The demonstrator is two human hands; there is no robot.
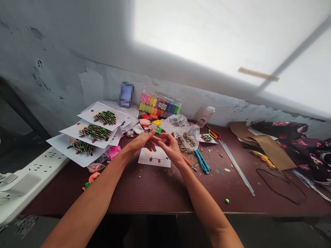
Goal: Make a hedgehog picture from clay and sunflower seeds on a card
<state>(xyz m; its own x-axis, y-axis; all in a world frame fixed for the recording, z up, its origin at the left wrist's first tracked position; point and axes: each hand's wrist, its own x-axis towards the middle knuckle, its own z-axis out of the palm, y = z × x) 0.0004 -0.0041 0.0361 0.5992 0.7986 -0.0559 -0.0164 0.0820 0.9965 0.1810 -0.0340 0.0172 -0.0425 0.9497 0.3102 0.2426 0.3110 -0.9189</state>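
Observation:
Both of my hands meet above a white card [154, 162] that bears a partly shaped animal figure with small brown feet. My left hand [141, 142] has its fingers stretched out toward the right, thumb raised. Opposite it, my right hand [171, 147] is loosely curved, thumb and fingers apart, its tips close to or touching the left fingers. I see nothing held in either hand, though a tiny piece could be hidden between them. Striped sunflower seeds [186, 142] lie beside my right hand, partly in a clear plastic bag [177, 124].
Left stand stacked cards with seed-covered hedgehogs [95, 132] and a white power strip [43, 168]. Coloured clay packs [160, 105] lean at the back. Rightward are a blue cutter [202, 162], scissors [214, 133], a white bottle [206, 116], glue sticks [237, 167] and a yellow glue gun [263, 159].

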